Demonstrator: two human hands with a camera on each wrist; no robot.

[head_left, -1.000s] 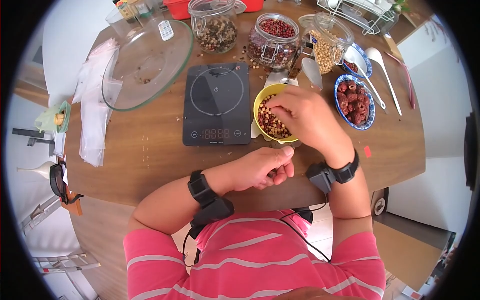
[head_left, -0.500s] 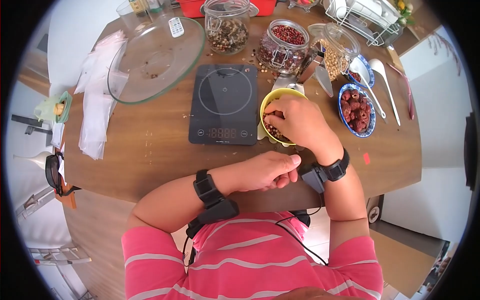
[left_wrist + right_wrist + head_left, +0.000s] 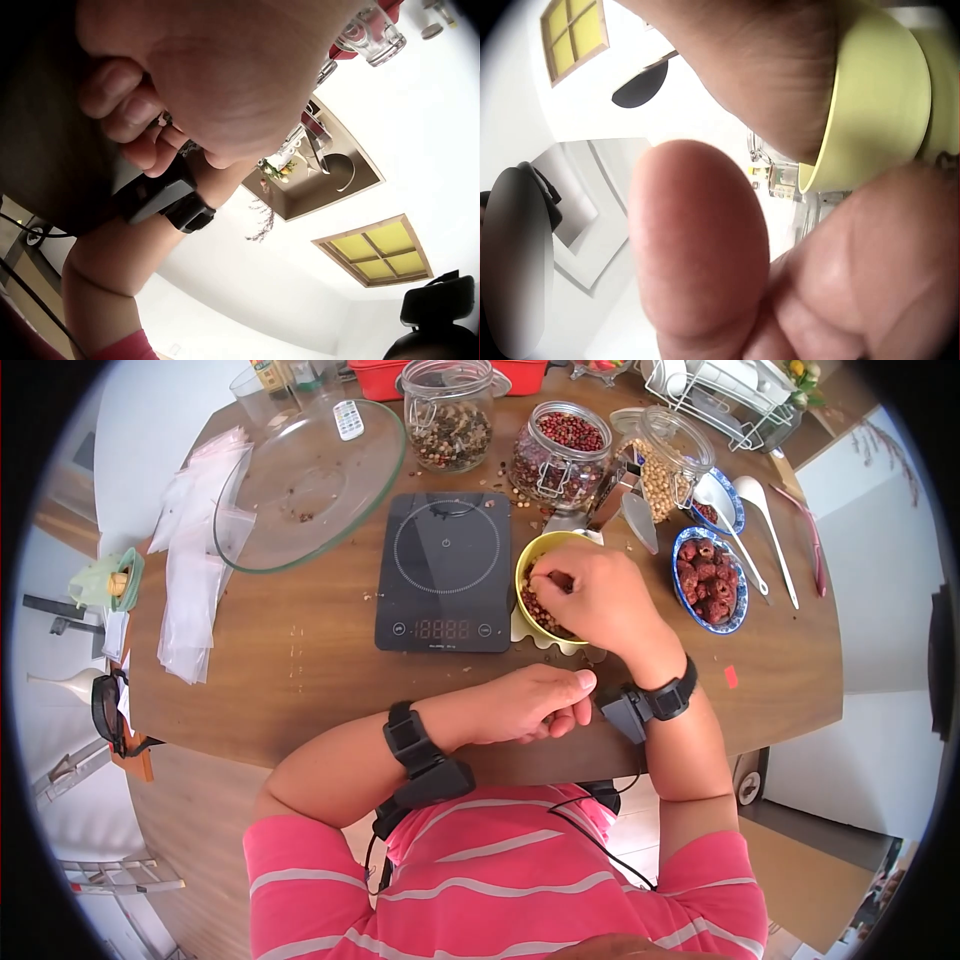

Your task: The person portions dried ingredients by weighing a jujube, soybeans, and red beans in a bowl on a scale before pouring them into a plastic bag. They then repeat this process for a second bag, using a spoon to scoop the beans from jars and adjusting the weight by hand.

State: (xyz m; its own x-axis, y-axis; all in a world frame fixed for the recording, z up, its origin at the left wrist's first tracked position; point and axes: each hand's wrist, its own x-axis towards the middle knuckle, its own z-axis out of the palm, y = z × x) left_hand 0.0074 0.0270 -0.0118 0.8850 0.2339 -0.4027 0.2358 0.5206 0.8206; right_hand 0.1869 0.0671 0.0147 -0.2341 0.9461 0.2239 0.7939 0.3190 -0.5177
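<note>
**Fingertips of R hand point(image 3: 603, 598) a bit higher over the mix vs the prev frame; L hand point(image 3: 525, 702) in abt the same spot**

Working well in the bowl, I'd say, means small, light pinches w/ thumb & index, wrist loose, knuckles kept off the rim so nothing tips or spills. Keeping L hand just outside the near rim, w/o pushing on it, seems wise too.

Pose, nearest first: L hand is over the near edge of the tabletop point(image 3: 330, 625), forearm slanting in from the left, thumb lying along the top, fingers curled under. Narrow grip; can't tell if anything is in the palm. Beyond it, R hand comes in from the right, bent down at the wrist, thumb & index curled toward each other w/ a dark gap b/w. Also narrow; can't tell if a bean is pinched. The beans point(image 3: 541, 612), mixed pale & reddish, sit in the yellow bowl point(image 3: 546, 541), right of the tabletop's middle.

Just left of the bowl: black scale point(image 3: 443, 600). To the right, nr the right edge: blue-rimmed dish point(image 3: 722, 628) w/ dark-red dried fruit point(image 3: 708, 575). Farthest, along the far edge: three glass jars point(image 3: 560, 465), partly filled.
</note>
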